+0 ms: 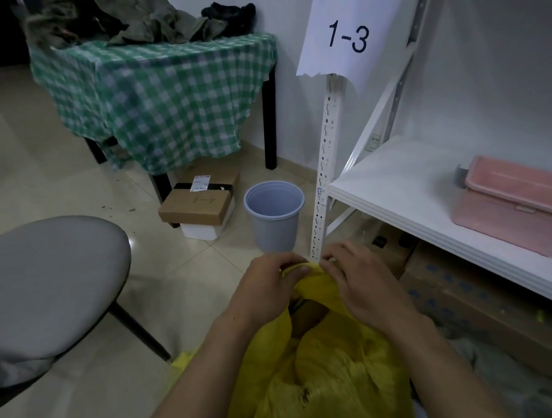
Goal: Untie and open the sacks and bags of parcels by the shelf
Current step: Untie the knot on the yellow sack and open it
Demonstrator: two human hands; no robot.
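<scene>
The yellow sack (321, 383) is lying crumpled on the floor beside the white shelf (435, 193), with the left hand (268, 287) and right hand (359, 278) both pinching its bunched neck from above.

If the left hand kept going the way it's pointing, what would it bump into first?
The left hand pinches the bunched top of the yellow sack, so that comes first. Past it, probably the grey bin on the floor, though depth is hard to judge here.
</scene>
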